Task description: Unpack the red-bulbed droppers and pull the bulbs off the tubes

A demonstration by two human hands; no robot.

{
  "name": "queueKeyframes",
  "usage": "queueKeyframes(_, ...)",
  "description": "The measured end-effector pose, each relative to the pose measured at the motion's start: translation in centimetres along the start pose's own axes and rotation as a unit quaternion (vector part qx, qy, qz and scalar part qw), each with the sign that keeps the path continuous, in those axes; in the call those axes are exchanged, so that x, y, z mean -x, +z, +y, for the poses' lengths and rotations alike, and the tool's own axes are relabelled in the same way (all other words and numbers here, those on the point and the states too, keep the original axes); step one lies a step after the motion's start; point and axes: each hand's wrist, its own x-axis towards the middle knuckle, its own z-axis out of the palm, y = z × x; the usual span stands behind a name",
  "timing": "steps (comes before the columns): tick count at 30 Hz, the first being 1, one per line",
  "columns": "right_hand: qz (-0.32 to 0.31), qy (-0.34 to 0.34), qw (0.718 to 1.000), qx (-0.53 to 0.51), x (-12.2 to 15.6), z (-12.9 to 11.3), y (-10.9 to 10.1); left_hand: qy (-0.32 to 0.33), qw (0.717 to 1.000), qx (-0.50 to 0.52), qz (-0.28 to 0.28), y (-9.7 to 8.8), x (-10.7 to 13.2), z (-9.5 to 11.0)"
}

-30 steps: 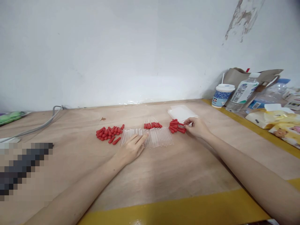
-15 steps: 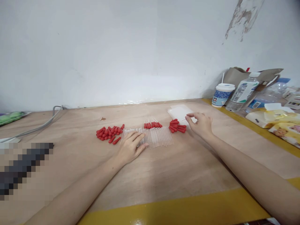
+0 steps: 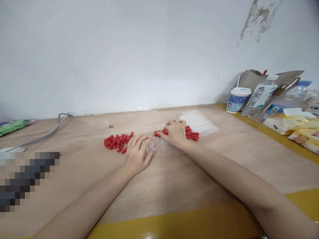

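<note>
A row of clear plastic tubes [image 3: 161, 148] lies on the wooden table [image 3: 174, 182]. My left hand [image 3: 137, 152] rests flat on the row's left end, fingers spread. My right hand [image 3: 175, 132] has its fingers curled over the capped tubes with red bulbs [image 3: 157, 133] behind the row; what it pinches is hidden. A pile of loose red rubber bulbs [image 3: 116, 141] lies left of the tubes. A smaller red pile [image 3: 193, 134] lies just right of my right hand, beside a clear zip bag [image 3: 199, 123].
A paper cup [image 3: 236, 99], plastic bottles [image 3: 261, 95], a brown paper bag [image 3: 251, 79] and tissue packs [image 3: 294, 127] crowd the right side. A grey cable [image 3: 50, 131] runs along the left. Yellow tape [image 3: 174, 225] marks the near table edge. A white wall stands behind.
My right hand has moved left from the small red pile near the zip bag to the capped tubes behind the row. My left hand stayed on the tubes, shifting slightly.
</note>
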Motion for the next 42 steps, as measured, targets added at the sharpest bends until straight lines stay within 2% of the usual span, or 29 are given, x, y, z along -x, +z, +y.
queueKeyframes(3, -0.03, 0.011, 0.999, 0.036, -0.8, -1.1, 0.9, -0.003, 1.0, -0.002, -0.009, 0.0, 0.0, 0.0)
queueKeyframes(8, -0.042, 0.015, 0.998, 0.043, -0.8, -1.3, 1.7, 0.0, 1.0, 0.003, -0.02, 0.0, 0.0, 0.1)
queueKeyframes(12, -0.013, 0.059, 0.998, 0.001, -1.1, -1.0, 1.6, -0.004, 1.0, 0.017, -0.024, 0.1, 0.0, 0.0)
queueKeyframes(16, 0.026, 0.108, 0.989, -0.095, -0.9, 0.2, 0.4, -0.004, 0.999, 0.028, -0.029, 0.2, 0.0, -0.2)
queueKeyframes(18, 0.037, 0.08, 0.986, -0.143, 0.1, 1.3, -0.4, 0.003, 0.999, 0.024, -0.03, 0.2, 0.0, -0.2)
queueKeyframes(21, 0.05, -0.035, 0.98, -0.19, 2.6, 3.0, -1.6, 0.016, 1.0, 0.006, -0.021, 0.3, -0.1, -0.2)
queueKeyframes(24, 0.054, -0.099, 0.973, -0.199, 5.0, 4.0, -2.3, 0.044, 0.999, -0.003, -0.012, 0.4, -0.2, -0.2)
queueKeyframes(27, 0.066, -0.116, 0.968, -0.211, 6.3, 4.2, -2.5, 0.083, 0.996, 0.015, -0.011, 0.3, -0.1, -0.1)
queueKeyframes(32, 0.075, -0.129, 0.961, -0.232, 6.5, 3.6, -2.4, 0.149, 0.988, 0.041, 0.003, 0.3, -0.1, 0.3)
queueKeyframes(37, 0.046, -0.172, 0.967, -0.18, 6.8, 2.5, -2.6, 0.158, 0.987, 0.038, 0.015, 0.3, -0.2, 0.6)
queueKeyframes(42, 0.07, -0.235, 0.963, -0.115, 6.8, 1.3, -1.9, 0.177, 0.983, 0.038, 0.004, 0.2, -0.2, 0.6)
